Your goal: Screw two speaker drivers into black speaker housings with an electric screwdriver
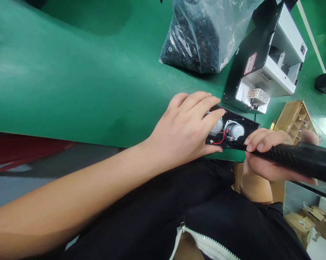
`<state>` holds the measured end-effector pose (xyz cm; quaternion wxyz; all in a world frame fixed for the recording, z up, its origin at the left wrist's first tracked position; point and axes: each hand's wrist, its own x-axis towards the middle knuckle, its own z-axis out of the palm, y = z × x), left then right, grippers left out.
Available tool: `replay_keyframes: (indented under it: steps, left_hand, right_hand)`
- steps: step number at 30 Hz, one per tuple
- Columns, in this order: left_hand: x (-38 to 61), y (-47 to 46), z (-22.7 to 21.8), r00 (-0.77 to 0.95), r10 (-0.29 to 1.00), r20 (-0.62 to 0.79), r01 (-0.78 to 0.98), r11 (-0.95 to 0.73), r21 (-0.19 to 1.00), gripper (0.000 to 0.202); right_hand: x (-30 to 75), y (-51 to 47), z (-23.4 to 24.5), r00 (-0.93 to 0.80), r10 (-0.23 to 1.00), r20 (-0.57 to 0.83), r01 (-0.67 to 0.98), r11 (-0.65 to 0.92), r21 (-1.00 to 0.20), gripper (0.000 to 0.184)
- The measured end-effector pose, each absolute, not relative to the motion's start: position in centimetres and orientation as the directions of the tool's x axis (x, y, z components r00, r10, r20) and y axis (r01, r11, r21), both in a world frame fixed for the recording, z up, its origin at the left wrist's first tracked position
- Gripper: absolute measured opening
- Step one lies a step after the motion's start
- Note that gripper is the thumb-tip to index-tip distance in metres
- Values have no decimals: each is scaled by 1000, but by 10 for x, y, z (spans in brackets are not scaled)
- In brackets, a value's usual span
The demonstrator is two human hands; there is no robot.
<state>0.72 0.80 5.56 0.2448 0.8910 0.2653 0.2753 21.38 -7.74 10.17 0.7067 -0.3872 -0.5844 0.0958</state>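
A: How do the fingers stand?
B: The left hand (183, 126) lies spread, its fingertips (215, 115) pressed on a black speaker panel (247, 124), over a round silver speaker (234, 130), near a red wire (218, 139).
A: And the right hand (268, 159)?
B: Curled shut around a ribbed black electric screwdriver (295, 157), just beside the panel.
A: Farther off?
B: A glossy clear bag (192, 39) of small dark parts and a white screw feeder (268, 61) sit on the smooth green bench mat (71, 83).

Green bench mat (71, 79): plastic bag black parts (192, 39), white metal machine (266, 61), speaker panel (233, 124).
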Motion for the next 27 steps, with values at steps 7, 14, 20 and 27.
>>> replay_keyframes:
  steps: [7, 14, 20, 27]
  left_hand:
    - [5, 5, 50, 707, 570, 419, 307, -781, 544, 85]
    - [4, 6, 46, 709, 560, 430, 330, -801, 499, 80]
    - [4, 6, 41, 691, 572, 442, 283, -776, 564, 78]
    - [2, 6, 37, 700, 563, 439, 297, -789, 538, 80]
  right_hand:
    - [213, -107, 124, 70, 815, 576, 395, 507, -766, 42]
    - [238, -105, 135, -178, 813, 554, 452, 568, -688, 87]
    - [229, -93, 113, -201, 708, 677, 390, 692, -608, 90]
    - [191, -78, 83, 237, 505, 830, 467, 690, -553, 72]
